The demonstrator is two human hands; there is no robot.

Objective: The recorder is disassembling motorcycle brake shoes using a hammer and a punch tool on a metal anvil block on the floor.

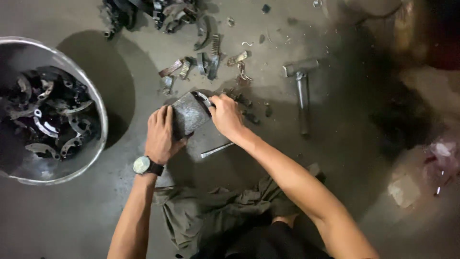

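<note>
Both of my hands grip one curved grey brake shoe held just above the concrete floor. My left hand, with a wristwatch on its wrist, wraps the shoe's lower left end. At the shoe's upper right end, my right hand closes on the metal edge. A thin metal rod lies on the floor just under my right wrist. Beyond the shoe, several loose lining strips and shoe pieces are scattered.
A metal bucket at the left holds several worn brake shoes. A hammer lies to the right of my hands. More dark metal parts pile at the top. A crumpled rag lies near my knees.
</note>
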